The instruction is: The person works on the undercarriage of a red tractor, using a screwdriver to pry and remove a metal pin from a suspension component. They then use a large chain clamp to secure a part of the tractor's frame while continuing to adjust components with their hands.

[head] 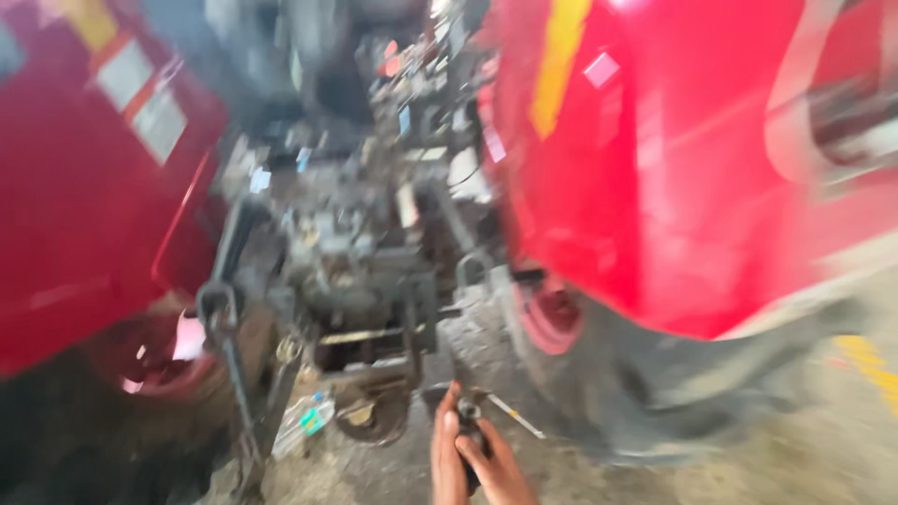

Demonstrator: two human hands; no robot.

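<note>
Low at six o'clock, a small dark metal part, too blurred to identify, sits pinched between both hands, the left hand with fingers curled up along it and the right hand wrapped closed around its lower end. Just beyond at twelve o'clock, the greasy grey rear housing of the tractor stands exposed between the red left fender at ten o'clock and the red right fender at two; by my read the part is off the machine and in hand. A thin white rod lies on the gritty concrete floor at three o'clock.
</note>
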